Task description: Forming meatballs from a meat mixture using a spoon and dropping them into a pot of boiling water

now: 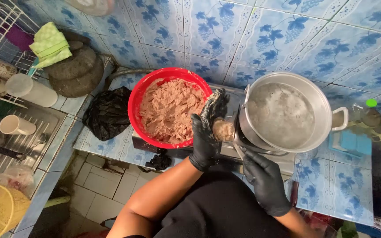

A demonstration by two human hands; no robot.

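Gloves on both hands, black ones. From the head view, the left hand [207,132] is squeezed around a lump of pinkish meat paste, and a round meatball [222,130] pokes out of the fist, right between the red bowl [134,103] of paste and the steel pot [323,103] of cloudy water. Right hand [265,180] sits just below, pinching a thin metal spoon [239,152] that points up at the ball. Black plastic bag [108,113] lies left of the bowl.

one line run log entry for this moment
left hand: squeezing meatball | right hand: holding spoon | red bowl of meat paste | pot steaming
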